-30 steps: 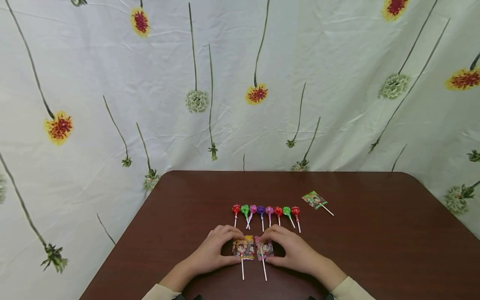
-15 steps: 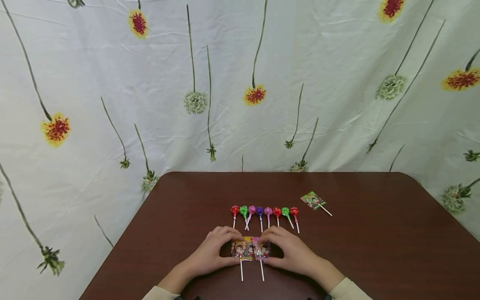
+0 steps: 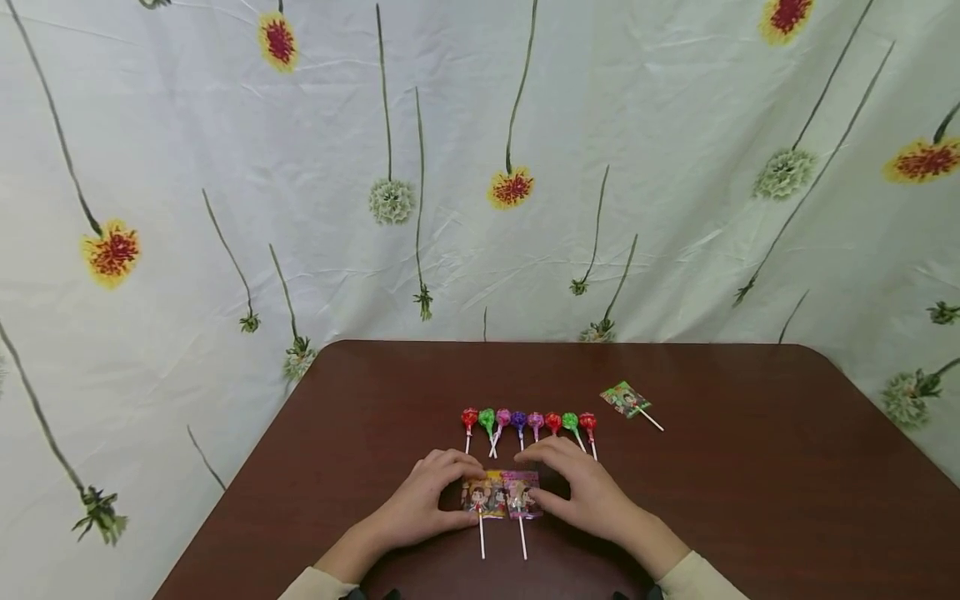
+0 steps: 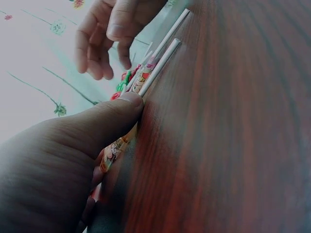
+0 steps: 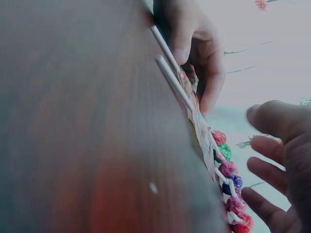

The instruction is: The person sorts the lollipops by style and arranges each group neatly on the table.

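Note:
Two flat-wrapped lollipops lie side by side on the brown table, their white sticks pointing toward me. My left hand holds the yellow-orange packet lollipop by its top and bottom edges, between fingers and thumb. In the left wrist view that thumb presses at the packet's edge near the stick. Beside it is the pink packet lollipop. My right hand hovers over its right side with fingers spread, holding nothing; the right wrist view shows the fingers apart from the packet.
Behind the packets, a row of several round lollipops in red, green, pink and purple wrappers has its sticks toward me. A green packet lollipop lies at the back right. Flower-printed cloth hangs beyond the table.
The pink packet lollipop has slid left against the yellow-orange one, moved by my right hand. That hand has since let go and lifted. My left hand has stayed in place.

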{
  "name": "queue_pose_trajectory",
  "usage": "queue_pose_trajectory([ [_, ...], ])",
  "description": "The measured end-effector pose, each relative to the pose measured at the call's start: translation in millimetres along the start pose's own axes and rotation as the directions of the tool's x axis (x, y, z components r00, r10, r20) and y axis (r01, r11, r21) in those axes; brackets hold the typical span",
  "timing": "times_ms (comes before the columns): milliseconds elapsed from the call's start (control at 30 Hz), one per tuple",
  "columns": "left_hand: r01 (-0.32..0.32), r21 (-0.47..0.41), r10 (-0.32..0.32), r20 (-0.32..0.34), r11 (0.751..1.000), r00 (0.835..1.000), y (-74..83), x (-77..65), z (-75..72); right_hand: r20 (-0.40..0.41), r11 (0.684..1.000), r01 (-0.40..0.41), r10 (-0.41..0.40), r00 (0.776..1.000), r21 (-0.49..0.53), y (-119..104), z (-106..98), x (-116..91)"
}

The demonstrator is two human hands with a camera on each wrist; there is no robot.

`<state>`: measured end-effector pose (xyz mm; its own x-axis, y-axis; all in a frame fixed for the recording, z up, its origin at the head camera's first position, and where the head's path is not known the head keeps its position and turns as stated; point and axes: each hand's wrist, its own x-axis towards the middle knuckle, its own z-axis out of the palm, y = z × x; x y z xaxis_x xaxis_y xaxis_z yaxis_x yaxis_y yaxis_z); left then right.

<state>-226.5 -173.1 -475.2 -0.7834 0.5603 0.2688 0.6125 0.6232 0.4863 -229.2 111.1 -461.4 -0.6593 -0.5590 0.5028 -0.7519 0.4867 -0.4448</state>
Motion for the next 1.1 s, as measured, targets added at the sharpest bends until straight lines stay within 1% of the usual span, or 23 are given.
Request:
queue_pose_trajectory([
  [167, -0.007, 0.006, 0.007, -0.002, 1.0, 1.0, 1.0, 0.4, 0.3, -0.038, 0.999, -0.035, 0.035, 0.999, 0.007, 3, -12, 4],
  [267, -0.013, 0.008, 0.014, -0.007, 1.0, 1.0, 1.1, 0.7, 1.6, -0.062, 0.998, -0.063, 0.063, 0.996, -0.007, 10, -23, 5],
  [433, -0.013, 0.017, 0.014, -0.008, 1.0, 1.0, 0.4, 0.5, 3.4, -0.074, 0.988, -0.149, 0.147, 0.986, -0.028, 32, -43, 5],
  [567, 0.005, 0.015, -0.005, -0.003, 1.0, 1.0, -0.7, 0.7, 3.2, -0.075, 0.979, -0.205, 0.205, 0.976, 0.004, 54, -57, 5],
  [667, 0.014, 0.006, -0.014, -0.001, 1.0, 1.0, -1.0, 1.1, 2.0, -0.055, 0.968, -0.247, 0.248, 0.967, 0.036, 69, -66, 6],
  [833, 0.01, 0.008, -0.01, 0.005, 1.0, 1.0, -0.9, 1.1, 1.7, 0.014, 0.945, -0.319, 0.318, 0.948, 0.077, 93, -77, 5],
  [900, 0.008, 0.011, -0.008, 0.007, 1.0, 1.0, -1.3, 0.9, 2.0, 0.035, 0.938, -0.34, 0.338, 0.94, 0.068, 100, -81, 5],
  [1100, 0.008, 0.007, -0.008, 0.012, 1.0, 1.0, -0.8, 0.8, 1.2, 0.073, 0.921, -0.39, 0.39, 0.918, -0.018, 115, -89, 6],
])
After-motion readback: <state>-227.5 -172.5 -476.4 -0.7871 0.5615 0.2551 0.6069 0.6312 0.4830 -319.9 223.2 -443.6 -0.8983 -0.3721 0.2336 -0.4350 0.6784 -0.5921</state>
